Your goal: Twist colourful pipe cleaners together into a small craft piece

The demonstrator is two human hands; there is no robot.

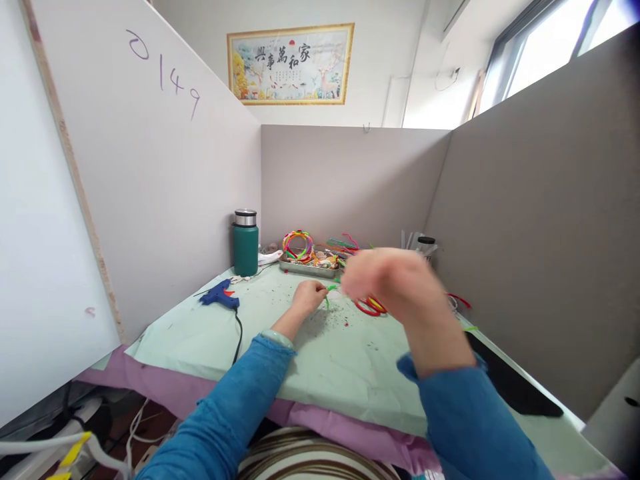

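My left hand (pixel 307 297) is low over the middle of the table, its fingertips pinched on a short bright green fuzzy strand (pixel 328 301) that looks like pipe cleaner. My right hand (pixel 387 273) is raised to the right of it, closer to the camera and smeared by motion. Its fingers are bent away and hidden, so whether anything is in them cannot be made out. Behind and below my right hand lie red and yellow loops (pixel 371 307), partly covered by it.
A blue glue gun (pixel 220 294) with a black cord lies left, near a green bottle (pixel 245 247). At the back, a metal tray (pixel 309 268) holds small parts and a colourful ring (pixel 298 246). A black mat (pixel 515 377) lies right. Grey partitions (pixel 350 180) enclose the table.
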